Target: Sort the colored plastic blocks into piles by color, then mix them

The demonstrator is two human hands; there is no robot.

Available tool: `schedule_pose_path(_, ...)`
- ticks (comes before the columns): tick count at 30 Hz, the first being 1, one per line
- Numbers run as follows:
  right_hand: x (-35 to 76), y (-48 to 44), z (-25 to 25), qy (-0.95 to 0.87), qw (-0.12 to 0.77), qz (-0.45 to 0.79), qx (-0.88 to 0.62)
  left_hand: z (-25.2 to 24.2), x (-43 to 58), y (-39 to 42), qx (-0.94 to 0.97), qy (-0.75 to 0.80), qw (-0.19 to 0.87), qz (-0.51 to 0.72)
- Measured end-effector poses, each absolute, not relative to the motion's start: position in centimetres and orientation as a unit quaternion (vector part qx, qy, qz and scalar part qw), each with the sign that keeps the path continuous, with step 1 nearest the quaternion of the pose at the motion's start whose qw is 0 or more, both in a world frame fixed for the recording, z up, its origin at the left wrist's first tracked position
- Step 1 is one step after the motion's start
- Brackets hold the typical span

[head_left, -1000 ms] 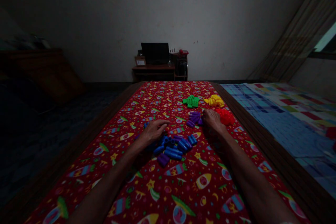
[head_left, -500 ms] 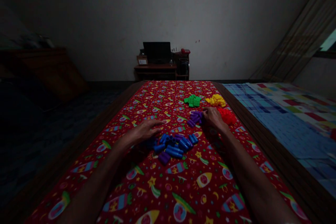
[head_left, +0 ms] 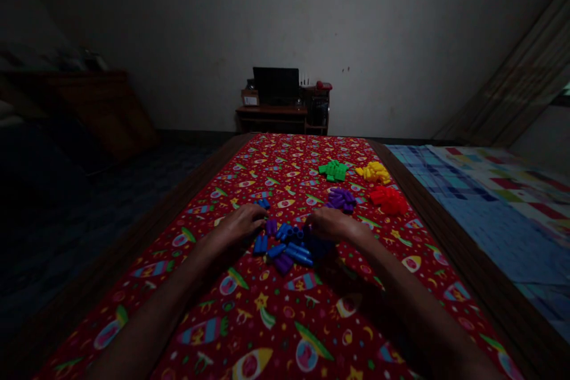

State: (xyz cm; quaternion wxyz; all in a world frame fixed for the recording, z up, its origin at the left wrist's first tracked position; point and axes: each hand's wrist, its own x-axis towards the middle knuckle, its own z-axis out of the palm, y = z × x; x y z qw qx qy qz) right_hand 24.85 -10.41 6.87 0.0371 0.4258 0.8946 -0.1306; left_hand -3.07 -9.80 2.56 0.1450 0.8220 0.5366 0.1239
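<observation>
A mixed pile of blue toy blocks (head_left: pixel 299 253) and purple toy blocks (head_left: pixel 283 263) lies on the red patterned cloth, between my hands. My left hand (head_left: pixel 243 222) is at the pile's left side, its fingers curled together beside a purple block (head_left: pixel 271 227); whatever they grip is hidden. Just beyond those fingers sit a few blue blocks (head_left: pixel 262 203). My right hand (head_left: pixel 332 223) reaches down over the right side of the pile with fingers pinched; what is in them cannot be made out. Behind it is a heap of purple blocks (head_left: pixel 342 199).
Green blocks (head_left: pixel 333 170), yellow blocks (head_left: pixel 374 172) and red blocks (head_left: pixel 389 200) form separate heaps at the far right. The cloth (head_left: pixel 249 332) covers a long table with a dark wooden edge (head_left: pixel 431 214). A desk with a monitor (head_left: pixel 276 85) stands against the wall.
My right hand has come back from the purple heap to the mixed pile. My left hand has curled its fingers. Blue blocks now show beyond it, and a purple block beside it.
</observation>
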Motion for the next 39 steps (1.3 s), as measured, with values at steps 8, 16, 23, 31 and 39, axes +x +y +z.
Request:
schedule_pose_path(8, 23.9, -10.5, 6.0, 0.892, -0.005, -0.107, 0.439, 3.0, -1.4, -10.6, 0.828, 0.520, 0.180, 0.111)
schedule_pose_path(16, 28.5, -6.8, 5.9, 0.792, -0.136, -0.045, 0.594, 3.2, -1.6, -9.9, 0.780, 0.543, 0.188, 0.250)
schedule_pose_path(23, 30.0, -5.6, 3.3, 0.756, -0.252, -0.027, 0.604, 3.6, -0.1, -10.3, 0.743, 0.551, 0.230, 0.302)
schedule_pose_path(31, 27.8, -6.4, 4.8, 0.764, -0.341, -0.059, 0.545, 3.2, 1.6, -10.3, 0.673, 0.535, 0.333, 0.388)
schedule_pose_path(39, 23.5, -9.6, 6.3, 0.864, -0.284, -0.242, 0.337, 4.0, 3.0, -11.3, 0.686, 0.478, 0.375, 0.400)
